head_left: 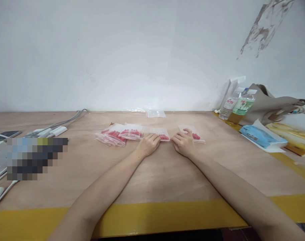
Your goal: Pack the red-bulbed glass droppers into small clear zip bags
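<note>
A clear zip bag (159,131) with small red pieces inside lies flat on the table between my hands. The fingers of my left hand (149,145) are closed on its near left corner. My right hand (183,144) pinches at the near right corner, with one finger lifted. Just past that hand lies another zip bag (198,136) of red pieces, partly hidden by it. To the left of my left hand, a zip bag (131,131) with red contents rests beside an overlapping pile of similar zip bags (112,135).
Against the wall lies a flat zip bag (155,114). On the right stand two bottles (239,108), with a blue tissue pack (264,136) and a yellow pack (293,137) nearby. Cables, a power strip (45,132) and a phone (6,135) occupy the left. Yellow tape (162,217) lines the front edge.
</note>
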Available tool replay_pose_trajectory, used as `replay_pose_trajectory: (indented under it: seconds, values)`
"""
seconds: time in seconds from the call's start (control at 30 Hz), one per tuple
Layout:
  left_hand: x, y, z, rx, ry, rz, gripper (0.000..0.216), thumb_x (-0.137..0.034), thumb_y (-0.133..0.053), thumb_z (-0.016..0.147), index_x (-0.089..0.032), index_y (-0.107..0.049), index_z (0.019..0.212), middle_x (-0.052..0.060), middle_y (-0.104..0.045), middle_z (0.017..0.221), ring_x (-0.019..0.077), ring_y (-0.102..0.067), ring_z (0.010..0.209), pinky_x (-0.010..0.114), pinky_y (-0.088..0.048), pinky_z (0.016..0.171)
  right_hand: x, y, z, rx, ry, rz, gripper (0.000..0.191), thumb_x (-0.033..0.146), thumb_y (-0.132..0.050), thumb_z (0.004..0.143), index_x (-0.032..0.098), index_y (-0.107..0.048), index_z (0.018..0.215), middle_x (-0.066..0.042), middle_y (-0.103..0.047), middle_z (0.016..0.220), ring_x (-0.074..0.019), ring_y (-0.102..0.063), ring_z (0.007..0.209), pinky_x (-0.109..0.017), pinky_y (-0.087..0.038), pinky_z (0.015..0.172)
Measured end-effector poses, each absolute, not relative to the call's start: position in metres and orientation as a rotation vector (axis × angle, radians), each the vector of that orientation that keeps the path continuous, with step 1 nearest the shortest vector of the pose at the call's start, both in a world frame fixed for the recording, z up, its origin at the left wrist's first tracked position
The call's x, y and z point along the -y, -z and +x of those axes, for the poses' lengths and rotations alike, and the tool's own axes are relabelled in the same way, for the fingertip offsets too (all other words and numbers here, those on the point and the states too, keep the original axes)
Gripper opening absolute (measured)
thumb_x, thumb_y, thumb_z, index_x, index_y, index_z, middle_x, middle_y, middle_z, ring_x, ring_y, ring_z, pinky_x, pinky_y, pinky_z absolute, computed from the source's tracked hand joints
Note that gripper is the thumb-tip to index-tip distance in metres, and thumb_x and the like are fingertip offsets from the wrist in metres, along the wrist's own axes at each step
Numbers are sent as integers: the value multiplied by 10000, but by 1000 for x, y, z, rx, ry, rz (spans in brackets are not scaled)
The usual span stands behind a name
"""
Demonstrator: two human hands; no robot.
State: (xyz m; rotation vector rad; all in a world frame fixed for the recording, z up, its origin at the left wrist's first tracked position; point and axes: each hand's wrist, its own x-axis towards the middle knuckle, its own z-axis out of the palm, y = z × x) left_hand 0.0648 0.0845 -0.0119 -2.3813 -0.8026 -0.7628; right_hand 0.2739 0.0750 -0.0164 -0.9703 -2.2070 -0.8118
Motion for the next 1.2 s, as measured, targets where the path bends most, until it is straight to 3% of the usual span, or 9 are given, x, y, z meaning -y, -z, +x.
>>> replay_pose_trajectory:
  seconds: [0.43,0.63,0.83,0.93,1.03,1.13,1.2]
  values:
    - [-85,15,56,930,711,-2325,169,-134,-442,857,-131,-541,721,72,-577,707,193,-552,708,301,-428,664,-72,9,286,2196,778,-1039,200,136,-443,805,190,-603,697,-3,-635,654,-142,-502,741,-408,-134,923]
    - [-85,15,54,959,715,-2334,184,-197,-466,864,-127,-535,708,83,-568,702,206,-554,722,304,-421,652,-73,10,286,2189,786,-1047,220,155,-436,818,189,-607,684,-6,-637,650,-144,-506,744,-401,-141,918]
    - [-80,13,57,920,689,-2399,223,-220,-432,886,-141,-552,715,65,-586,709,186,-561,717,300,-420,675,-74,15,276,2228,715,-1055,196,278,-482,829,230,-614,965,-43,-657,936,-160,-519,812,-350,-210,812]
    - [-71,5,58,874,687,-2444,255,-379,-459,864,-151,-573,867,73,-612,857,196,-559,857,323,-407,793,-77,18,271,2249,747,-1047,197,176,-459,830,228,-641,881,-23,-675,843,-129,-519,702,-316,-235,749]
    - [-64,-9,50,967,706,-2418,520,-519,-506,784,-141,-481,1140,122,-530,1144,255,-444,1101,411,-285,967,-78,14,275,2200,823,-1037,235,105,-435,815,206,-643,857,-22,-681,807,-118,-513,657,-305,-248,765]
    - [-71,-22,31,1165,562,-2358,616,-491,-614,695,-149,-456,1182,155,-474,1222,309,-383,1160,506,-185,995,-79,7,294,2079,899,-1057,231,134,-431,823,211,-639,886,-27,-685,851,-120,-519,657,-332,-226,841]
    - [-80,-27,14,1234,433,-2367,617,-430,-691,628,-167,-489,1149,158,-498,1195,320,-418,1124,539,-216,959,-81,4,312,1983,922,-1125,222,157,-443,818,217,-640,899,-34,-684,882,-126,-524,658,-354,-205,871]
